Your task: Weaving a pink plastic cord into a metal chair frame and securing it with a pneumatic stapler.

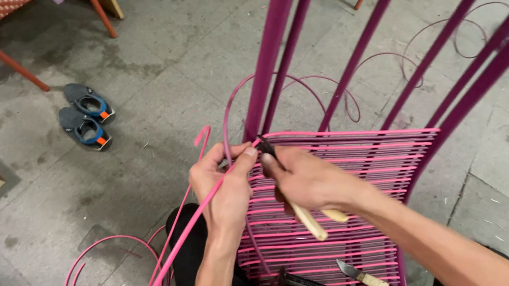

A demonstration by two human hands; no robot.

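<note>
Pink plastic cord (155,284) loops on the concrete floor (149,78) near a pair of blue shoes (84,115), then runs up into the left hand (224,188), which pinches it at the corner of the purple chair frame (274,43). Beside it, the right hand (307,178) clenches a wooden-handled tool (308,220), its dark tip at the woven pink seat (361,168). The step looks like tucking a strand; next calls for steady tension. A knife (362,275) lies lower right
</note>
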